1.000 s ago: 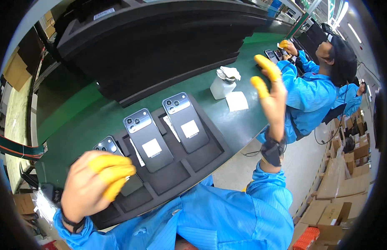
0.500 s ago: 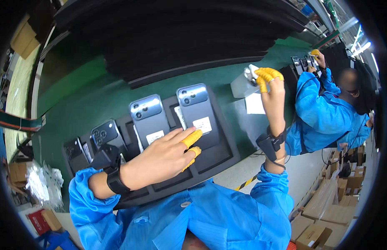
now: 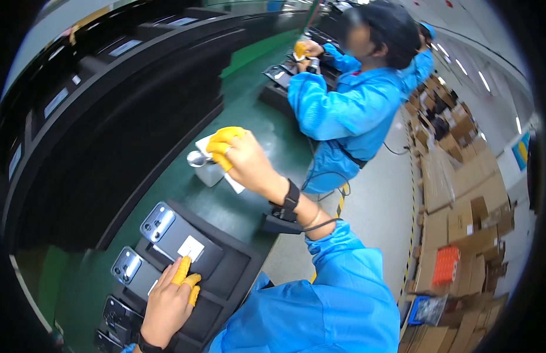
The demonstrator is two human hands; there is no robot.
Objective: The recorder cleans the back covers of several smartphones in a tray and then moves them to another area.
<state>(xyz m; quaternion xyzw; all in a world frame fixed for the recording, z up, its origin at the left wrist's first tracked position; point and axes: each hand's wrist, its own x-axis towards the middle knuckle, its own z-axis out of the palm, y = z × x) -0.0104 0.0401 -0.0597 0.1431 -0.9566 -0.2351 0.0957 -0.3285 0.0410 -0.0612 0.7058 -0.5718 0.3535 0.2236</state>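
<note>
My left hand (image 3: pixel 167 306), with yellow finger cots on some fingers, lies stretched out over a dark grey smartphone (image 3: pixel 187 238). Its fingertips rest at the lower edge of the phone's white label (image 3: pixel 191 247). A second grey phone (image 3: pixel 133 272) is beside it, partly under that hand, and darker phones (image 3: pixel 119 315) sit further left in the black foam tray (image 3: pixel 226 276). My right hand (image 3: pixel 243 157), also in yellow finger cots, pinches a white cloth (image 3: pixel 205 145). That hand is above a whitish bottle (image 3: pixel 210 174) with a round shiny metal top (image 3: pixel 196 159).
A white sheet (image 3: pixel 233 183) lies by the bottle on the green bench (image 3: pixel 273 138). Black racking (image 3: pixel 161 117) runs along the bench's far side. A person in blue (image 3: pixel 355 100) works further along. Cardboard boxes (image 3: pixel 461 188) line the floor at right.
The view has swung to the right, bringing the co-worker and the boxes further in. My left hand stays on the phone; my right hand still holds the cloth by the bottle.
</note>
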